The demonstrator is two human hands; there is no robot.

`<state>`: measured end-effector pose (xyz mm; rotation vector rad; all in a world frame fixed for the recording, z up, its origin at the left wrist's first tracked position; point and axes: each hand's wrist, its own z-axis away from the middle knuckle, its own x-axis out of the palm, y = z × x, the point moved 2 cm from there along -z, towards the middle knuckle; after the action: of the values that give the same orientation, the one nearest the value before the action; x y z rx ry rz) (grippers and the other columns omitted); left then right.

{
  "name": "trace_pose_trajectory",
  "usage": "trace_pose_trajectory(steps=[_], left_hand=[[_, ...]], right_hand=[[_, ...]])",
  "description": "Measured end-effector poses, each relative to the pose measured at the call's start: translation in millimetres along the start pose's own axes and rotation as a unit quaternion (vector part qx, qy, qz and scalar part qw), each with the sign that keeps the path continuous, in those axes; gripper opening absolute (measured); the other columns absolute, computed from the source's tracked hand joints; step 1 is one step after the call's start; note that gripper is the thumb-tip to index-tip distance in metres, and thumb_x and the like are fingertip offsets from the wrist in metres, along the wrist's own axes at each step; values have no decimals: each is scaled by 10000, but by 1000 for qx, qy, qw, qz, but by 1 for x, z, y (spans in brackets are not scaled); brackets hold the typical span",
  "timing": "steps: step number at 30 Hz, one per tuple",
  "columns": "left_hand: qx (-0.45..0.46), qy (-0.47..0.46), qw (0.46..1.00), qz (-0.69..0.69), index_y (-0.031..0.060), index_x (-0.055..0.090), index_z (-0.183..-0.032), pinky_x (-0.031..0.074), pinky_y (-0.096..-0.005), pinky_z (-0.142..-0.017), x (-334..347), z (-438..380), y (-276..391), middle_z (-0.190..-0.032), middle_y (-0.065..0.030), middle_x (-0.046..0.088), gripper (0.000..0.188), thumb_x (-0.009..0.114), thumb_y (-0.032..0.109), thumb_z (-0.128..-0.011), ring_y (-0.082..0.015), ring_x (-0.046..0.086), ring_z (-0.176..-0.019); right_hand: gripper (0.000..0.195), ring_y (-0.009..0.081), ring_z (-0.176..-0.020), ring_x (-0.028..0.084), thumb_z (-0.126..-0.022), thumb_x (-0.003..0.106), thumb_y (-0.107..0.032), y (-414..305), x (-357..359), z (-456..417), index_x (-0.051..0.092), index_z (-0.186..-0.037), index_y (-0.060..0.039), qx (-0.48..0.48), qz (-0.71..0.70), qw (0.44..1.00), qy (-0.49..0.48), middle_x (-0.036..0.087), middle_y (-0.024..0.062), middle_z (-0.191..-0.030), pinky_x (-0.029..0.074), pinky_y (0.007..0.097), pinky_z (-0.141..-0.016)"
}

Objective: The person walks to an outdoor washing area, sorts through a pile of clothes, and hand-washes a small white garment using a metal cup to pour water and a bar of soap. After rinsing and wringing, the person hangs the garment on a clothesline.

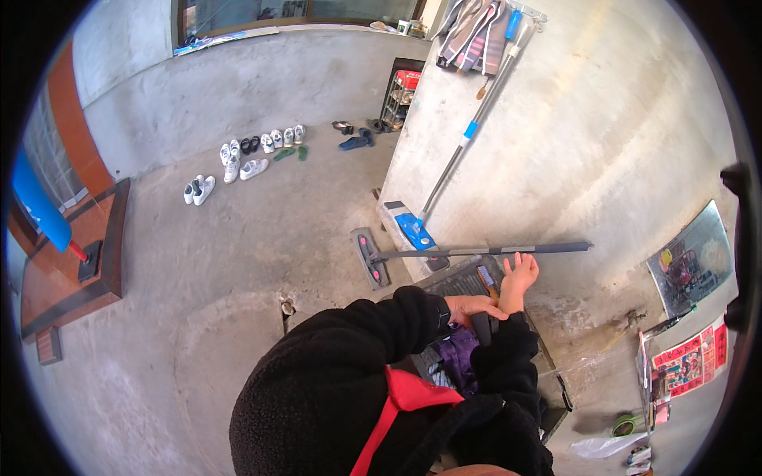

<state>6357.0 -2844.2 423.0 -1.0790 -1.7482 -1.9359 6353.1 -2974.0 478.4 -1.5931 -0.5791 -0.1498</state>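
Note:
My left hand is closed round my right wrist at the edge of the black fleece sleeve. My right hand is raised with its fingers apart and holds nothing. Both are over a dark stone wash basin with a ribbed washboard slab. A scrub brush with pale blue bristles lies on the slab beside my right hand. Below my hands, purple cloth and striped cloth lie in the basin, partly hidden by my sleeves.
A flat mop lies across the basin's far end; another mop leans on the wall. A tap and a mirror are at right. Several shoes line the far floor. A tiled step stands at left.

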Motion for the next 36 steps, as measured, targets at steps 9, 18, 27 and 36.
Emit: trace_pose_trajectory(steps=[9,18,27,36], left_hand=[[-26,21,999,18,-8,537,-1108,490,-281,-770,13,13,5,-1013,-60,623,381,661,195,-810,-122,599,-889],[310,440,842,26,39,505,-1018,468,-270,-516,-63,8,71,-746,-82,626,266,615,69,-778,-141,597,-615],[471,473,728,157,82,383,-1120,503,-327,-621,-102,26,144,-877,-147,613,303,478,31,-837,-197,589,-689],[517,517,676,91,52,383,-1114,479,-282,-538,-120,34,132,-779,-126,605,276,451,12,-850,-172,564,-610]], right_hand=[[508,360,-1147,453,-929,454,-315,-6,14,-8,293,-1240,54,191,-340,916,-96,440,213,-1251,435,498,-910],[268,263,-898,580,-857,553,-157,13,-27,11,552,-1088,-22,-302,458,802,-239,599,119,-1003,473,366,-764],[413,257,-944,544,-839,574,-68,5,50,149,462,-1229,13,-243,310,836,-381,530,155,-1070,417,326,-853],[157,200,-877,540,-800,638,-129,7,44,152,599,-896,-11,-120,309,839,-432,600,88,-872,412,296,-797]])
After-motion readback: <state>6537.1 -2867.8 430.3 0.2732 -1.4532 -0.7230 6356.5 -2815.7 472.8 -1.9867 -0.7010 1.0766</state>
